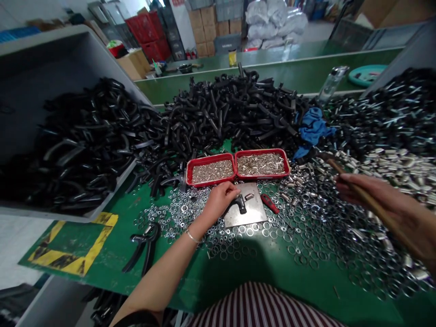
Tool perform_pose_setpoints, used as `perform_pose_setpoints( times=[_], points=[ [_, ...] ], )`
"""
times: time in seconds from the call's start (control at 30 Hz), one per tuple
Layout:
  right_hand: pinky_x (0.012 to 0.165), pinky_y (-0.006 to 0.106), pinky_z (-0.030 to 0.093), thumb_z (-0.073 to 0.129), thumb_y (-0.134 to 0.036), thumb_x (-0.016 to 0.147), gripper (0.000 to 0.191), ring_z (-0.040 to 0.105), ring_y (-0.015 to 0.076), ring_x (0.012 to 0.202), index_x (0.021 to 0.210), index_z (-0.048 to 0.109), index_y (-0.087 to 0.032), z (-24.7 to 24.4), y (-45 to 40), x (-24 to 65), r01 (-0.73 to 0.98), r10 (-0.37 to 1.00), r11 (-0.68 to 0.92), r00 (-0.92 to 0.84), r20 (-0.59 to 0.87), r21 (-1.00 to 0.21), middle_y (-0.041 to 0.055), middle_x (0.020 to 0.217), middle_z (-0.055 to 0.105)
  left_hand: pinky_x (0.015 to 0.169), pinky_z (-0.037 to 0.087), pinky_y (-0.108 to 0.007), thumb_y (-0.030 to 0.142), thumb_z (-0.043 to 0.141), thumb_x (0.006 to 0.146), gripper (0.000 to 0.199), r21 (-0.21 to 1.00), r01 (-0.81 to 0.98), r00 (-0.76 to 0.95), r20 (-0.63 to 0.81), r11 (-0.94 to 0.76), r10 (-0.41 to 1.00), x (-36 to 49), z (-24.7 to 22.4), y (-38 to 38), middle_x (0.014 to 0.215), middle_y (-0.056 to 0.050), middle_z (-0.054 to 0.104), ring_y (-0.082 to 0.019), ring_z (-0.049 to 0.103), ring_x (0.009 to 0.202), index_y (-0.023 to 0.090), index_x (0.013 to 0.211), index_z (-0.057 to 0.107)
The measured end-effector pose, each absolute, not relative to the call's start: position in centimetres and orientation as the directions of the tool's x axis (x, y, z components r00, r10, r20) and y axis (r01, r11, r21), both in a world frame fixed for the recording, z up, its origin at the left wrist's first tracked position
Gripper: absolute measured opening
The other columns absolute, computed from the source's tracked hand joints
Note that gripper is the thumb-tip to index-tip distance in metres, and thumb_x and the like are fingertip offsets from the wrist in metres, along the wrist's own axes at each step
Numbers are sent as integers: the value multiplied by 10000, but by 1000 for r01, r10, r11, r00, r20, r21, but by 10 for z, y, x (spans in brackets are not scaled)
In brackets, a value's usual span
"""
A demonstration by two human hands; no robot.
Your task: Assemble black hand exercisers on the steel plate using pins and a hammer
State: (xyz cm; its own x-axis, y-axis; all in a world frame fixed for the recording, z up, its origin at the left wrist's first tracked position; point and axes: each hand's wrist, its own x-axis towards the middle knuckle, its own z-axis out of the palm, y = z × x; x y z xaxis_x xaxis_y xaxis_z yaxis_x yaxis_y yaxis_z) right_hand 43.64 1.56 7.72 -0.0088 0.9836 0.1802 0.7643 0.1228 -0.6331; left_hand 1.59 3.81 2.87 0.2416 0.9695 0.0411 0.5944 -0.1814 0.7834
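My left hand (pixel 220 200) rests over a square steel plate (pixel 254 214), its fingertips pinching a small black metal part (pixel 241 205) that stands on the plate. A silver sleeve (pixel 249 196) lies close beside that part. Off to the right, my right hand (pixel 354 188) grips the long wooden handle of a hammer (pixel 371 204). The hammer's head (pixel 323 156) hangs above loose silver sleeves and washers, touching nothing I can make out. A small red-handled tool (pixel 270 203) lies on the washers between my hands.
Two red trays (pixel 237 165) of small metal pins stand behind the plate. Heaps of black U-shaped metal pieces (pixel 231 111) rise beyond them, and more fill a grey bin (pixel 51 54) at left. A blue cloth (pixel 313 129) and a plastic bottle (pixel 332 84) sit at the back right.
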Motion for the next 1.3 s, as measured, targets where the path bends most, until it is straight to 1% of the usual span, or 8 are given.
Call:
perform_pose_setpoints(
  times=[0.2, 0.43, 0.6, 0.73, 0.8, 0.93, 1.1, 1.3],
  points=[
    [632, 334, 550, 542, -532, 963, 340, 634, 151, 630, 889, 580, -202, 76, -7, 355, 288, 880, -280, -305, -364, -916, 39, 709, 622, 728, 456, -338, 338, 507, 991, 225, 471, 842, 299, -1, -263, 954, 26, 26, 39, 880, -65, 666, -219, 624, 813, 187, 852, 596],
    [376, 231, 388, 527, -559, 956, 405, 511, 103, 437, 1171, 547, -217, 56, -21, 321, 431, 788, -272, -414, -456, -861, 8, 731, 649, 728, 477, -379, 339, 449, 1011, 264, 287, 885, 380, 6, -366, 925, 35, 20, 44, 919, -118, 670, -257, 643, 844, 168, 902, 619],
    [559, 296, 498, 488, -480, 980, 370, 633, 167, 641, 1210, 613, -219, 61, -16, 317, 604, 864, 41, -422, -276, -796, 58, 879, 710, 852, 478, -457, 347, 469, 998, 261, 185, 772, 616, 20, -609, 787, 35, 27, 49, 931, -133, 651, -290, 625, 924, 149, 970, 637],
    [721, 339, 528, 451, -452, 1006, 384, 686, 221, 849, 1288, 594, -233, 74, -20, 306, 663, 896, 222, -428, -119, -714, 73, 1019, 725, 995, 439, -541, 621, 686, 809, 713, 311, 795, 522, 86, -521, 848, 27, 35, 35, 1188, -175, 600, -364, 554, 1129, 125, 1294, 522],
    [778, 352, 532, 427, -439, 1018, 400, 687, 231, 914, 1333, 568, -235, 76, -22, 298, 662, 904, 277, -426, -46, -697, 89, 1111, 716, 1034, 423, -559, 600, 753, 750, 886, 421, 790, 455, 87, -447, 886, 23, 33, 24, 1293, -181, 557, -377, 525, 1190, 147, 1424, 398],
    [738, 361, 525, 446, -447, 1001, 369, 689, 237, 817, 1232, 618, -215, 61, -15, 285, 725, 898, 275, -429, -102, -632, 106, 1044, 728, 1101, 389, -563, 389, 784, 773, 871, 545, 743, 438, 43, -389, 898, 20, 23, 11, 1390, -185, 510, -379, 481, 1285, 170, 1478, 320],
    [682, 341, 514, 317, -499, 1040, 421, 670, 221, 736, 1075, 605, -194, 32, -2, 299, 746, 891, 125, -375, -257, -654, 72, 838, 700, 1130, 360, -582, 346, 772, 795, 891, 601, 707, 438, 41, -372, 898, 17, 13, 7, 1335, -170, 557, -374, 470, 1306, 166, 1513, 275],
    [1028, 549, 414, 464, -425, 989, 396, 559, 359, 1196, 1226, 619, -149, 26, 1, 305, 820, 897, 422, -317, 307, -386, 198, 1268, 615, 1077, 446, -523, 434, 755, 825, 786, 771, 589, 247, 116, -243, 962, 19, 14, -19, 1239, -135, 590, -302, 543, 1190, 191, 1460, 361]
  ],
)
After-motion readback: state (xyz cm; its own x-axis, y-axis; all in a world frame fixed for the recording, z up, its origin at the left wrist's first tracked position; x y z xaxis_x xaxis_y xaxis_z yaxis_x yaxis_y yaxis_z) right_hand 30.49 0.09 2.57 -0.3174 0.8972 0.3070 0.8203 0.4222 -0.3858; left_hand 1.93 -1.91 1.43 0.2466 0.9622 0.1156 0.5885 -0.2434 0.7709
